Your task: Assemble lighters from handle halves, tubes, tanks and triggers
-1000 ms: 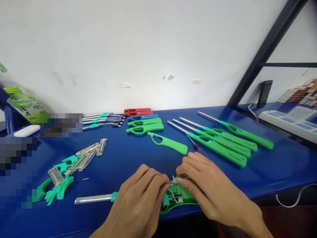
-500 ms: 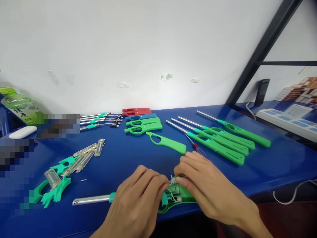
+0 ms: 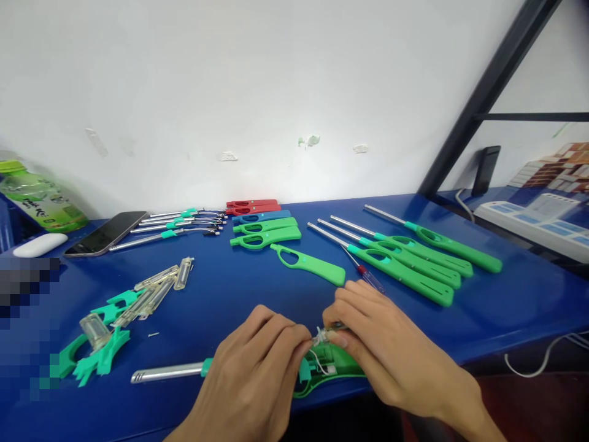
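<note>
An opened green stick lighter lies along the table's front edge, its green half shell (image 3: 352,361) beneath my hands and its metal barrel (image 3: 170,372) pointing left. My left hand (image 3: 257,362) is pinched at the end of a thin white tube (image 3: 316,357) that curves down into the shell. Opposite it, my right hand (image 3: 381,344) grips a clear fuel tank (image 3: 339,326), mostly hidden by the fingers. Between the two sets of fingertips shows a small whitish valve fitting (image 3: 321,335). Fingers hide where the tube and fitting meet.
Closed green lighters (image 3: 405,270) and a screwdriver (image 3: 370,278) lie right. Loose shell halves (image 3: 267,236) and wired barrels (image 3: 172,233) lie behind. Clear tanks (image 3: 159,298) and teal triggers (image 3: 103,359) are left, with a small screw (image 3: 153,334), phone (image 3: 108,233) and bottle (image 3: 39,196).
Both hands stay almost in place, still pinched together over the open shell. The view has shifted very slightly.
</note>
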The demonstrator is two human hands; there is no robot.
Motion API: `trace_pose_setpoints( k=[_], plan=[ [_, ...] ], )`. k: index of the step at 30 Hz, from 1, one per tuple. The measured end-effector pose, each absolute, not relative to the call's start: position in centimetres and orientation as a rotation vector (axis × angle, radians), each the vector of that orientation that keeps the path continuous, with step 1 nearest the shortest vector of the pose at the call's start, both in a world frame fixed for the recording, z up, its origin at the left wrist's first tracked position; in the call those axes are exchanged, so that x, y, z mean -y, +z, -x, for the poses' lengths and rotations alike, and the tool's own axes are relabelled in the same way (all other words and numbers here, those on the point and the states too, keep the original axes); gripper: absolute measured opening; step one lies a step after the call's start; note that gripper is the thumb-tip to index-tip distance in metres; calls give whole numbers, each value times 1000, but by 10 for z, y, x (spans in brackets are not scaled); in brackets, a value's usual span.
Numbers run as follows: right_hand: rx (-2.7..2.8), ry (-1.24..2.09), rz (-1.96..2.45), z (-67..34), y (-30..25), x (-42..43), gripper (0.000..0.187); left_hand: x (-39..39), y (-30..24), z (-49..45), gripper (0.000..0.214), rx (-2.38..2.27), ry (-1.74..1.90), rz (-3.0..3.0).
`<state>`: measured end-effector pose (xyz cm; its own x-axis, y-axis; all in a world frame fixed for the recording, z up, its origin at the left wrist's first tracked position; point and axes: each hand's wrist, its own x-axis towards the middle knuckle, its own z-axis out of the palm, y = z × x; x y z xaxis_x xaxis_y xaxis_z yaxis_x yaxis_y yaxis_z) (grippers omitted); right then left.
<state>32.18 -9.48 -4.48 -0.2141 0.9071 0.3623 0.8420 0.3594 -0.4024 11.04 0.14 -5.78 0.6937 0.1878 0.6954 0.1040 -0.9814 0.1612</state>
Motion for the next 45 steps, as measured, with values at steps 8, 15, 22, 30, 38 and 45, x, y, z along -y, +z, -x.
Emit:
trace_pose_setpoints(
  k=[8,15,22,30,38,45],
  plan=[
    [1970,283,1537,-328,-48,104,8,-6,-59,-108,22,-269,1121,-2854],
    [1952,197,1539,-326,-50,106,11,-2,-63,-95,26,-389,1109,-2846],
    [1932,230,1585,-326,-55,113,13,4,-67,-87,26,-404,951,-2901],
    [1954,256,1564,-328,-57,113,16,8,-67,-90,21,-385,959,-2868],
    [1993,136,1531,-331,-61,114,14,10,-69,-88,25,-399,931,-2957],
    [2006,108,1527,-331,-61,114,12,10,-67,-91,22,-373,1017,-3015]
  ],
)
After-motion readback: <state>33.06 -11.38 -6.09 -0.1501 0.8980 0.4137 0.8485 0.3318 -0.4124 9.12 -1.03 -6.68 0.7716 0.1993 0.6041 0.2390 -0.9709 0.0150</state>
